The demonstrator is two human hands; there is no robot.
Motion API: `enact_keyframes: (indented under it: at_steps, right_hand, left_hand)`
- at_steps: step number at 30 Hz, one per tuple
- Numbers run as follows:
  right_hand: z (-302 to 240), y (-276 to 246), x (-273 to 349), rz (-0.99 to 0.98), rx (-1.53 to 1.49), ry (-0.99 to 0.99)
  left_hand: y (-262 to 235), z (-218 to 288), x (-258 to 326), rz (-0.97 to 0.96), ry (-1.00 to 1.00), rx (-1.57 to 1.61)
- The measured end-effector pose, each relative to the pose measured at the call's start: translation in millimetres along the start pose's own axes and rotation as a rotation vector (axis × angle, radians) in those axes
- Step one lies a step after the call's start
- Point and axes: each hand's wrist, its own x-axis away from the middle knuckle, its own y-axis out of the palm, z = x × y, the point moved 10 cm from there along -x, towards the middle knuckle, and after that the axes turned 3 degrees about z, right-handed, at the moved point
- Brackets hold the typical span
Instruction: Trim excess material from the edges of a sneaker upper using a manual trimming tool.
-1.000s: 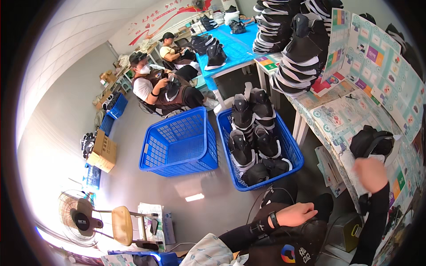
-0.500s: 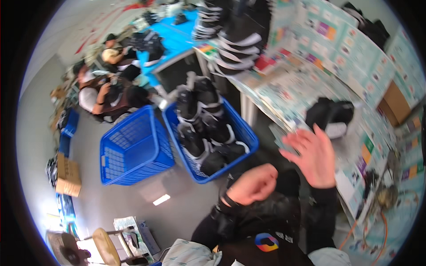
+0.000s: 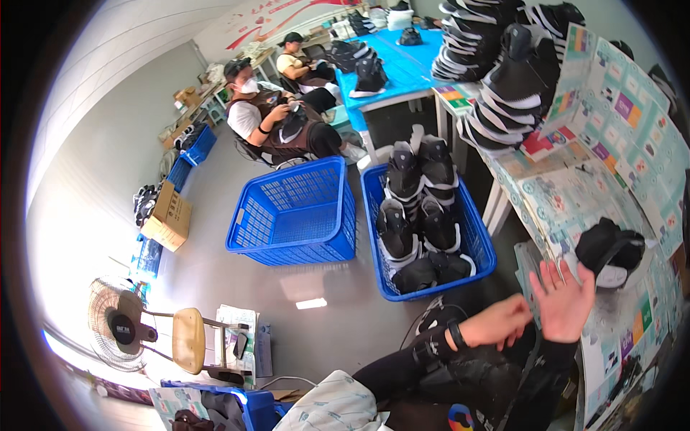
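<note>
My right hand (image 3: 565, 303) is raised over the near edge of the paper-covered bench, palm showing and fingers spread, with nothing in it. Just beyond its fingertips a black shoe with a white sole (image 3: 611, 253) lies on the bench. My left hand (image 3: 497, 322), with a dark band at the wrist, is close beside the right wrist. Its fingers are curled in, and whatever they may hold is hidden. Farther ahead, a blue basket (image 3: 491, 260) holds several black-and-white high-top shoes (image 3: 399, 233).
A second blue basket (image 3: 244, 248) stands left of the full one. Tall stacks of black-and-white shoes (image 3: 512, 97) rise at the bench's far end. Two people sit beside a blue table (image 3: 402, 68). A fan (image 3: 118, 327), a chair (image 3: 188, 341) and a cardboard box (image 3: 169, 215) are at left.
My view has swung left, so the baskets, bench and shoes sit farther right in it. My left hand has come closer to the right wrist; the right hand stays spread.
</note>
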Motion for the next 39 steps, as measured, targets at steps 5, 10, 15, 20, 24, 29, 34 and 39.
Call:
enact_keyframes:
  at_steps: [5, 10, 15, 20, 24, 29, 34, 39]
  right_hand:
    - [-9, 5, -5, -0.031, 0.392, -0.230]
    - [15, -4, -11, -0.004, 0.268, -0.018]
    - [2, 3, 0, -0.011, 0.297, -0.113]
    - [8, -9, 2, -0.026, 0.294, -0.074]
    - [8, -12, 4, -0.035, 0.301, -0.068]
    - [12, -11, 8, -0.086, 0.479, -0.079]
    - [23, -85, -8, -0.074, 0.689, 0.066]
    - [17, -337, -46, 0.348, 1.033, 0.142]
  left_hand:
    - [-3, -5, 8, -0.032, -0.085, 0.084]
    - [-9, -1, 2, -0.014, -0.051, 0.113]
    - [-6, -2, 1, -0.034, -0.063, 0.062]
    - [-7, -2, 3, -0.027, -0.042, 0.064]
    - [-6, -4, 3, -0.028, -0.045, 0.042]
    - [-12, -11, 2, -0.027, -0.047, 0.050]
    - [-28, -22, 6, -0.001, -0.054, 0.066]
    - [-43, -23, 14, 0.035, -0.082, 0.089]
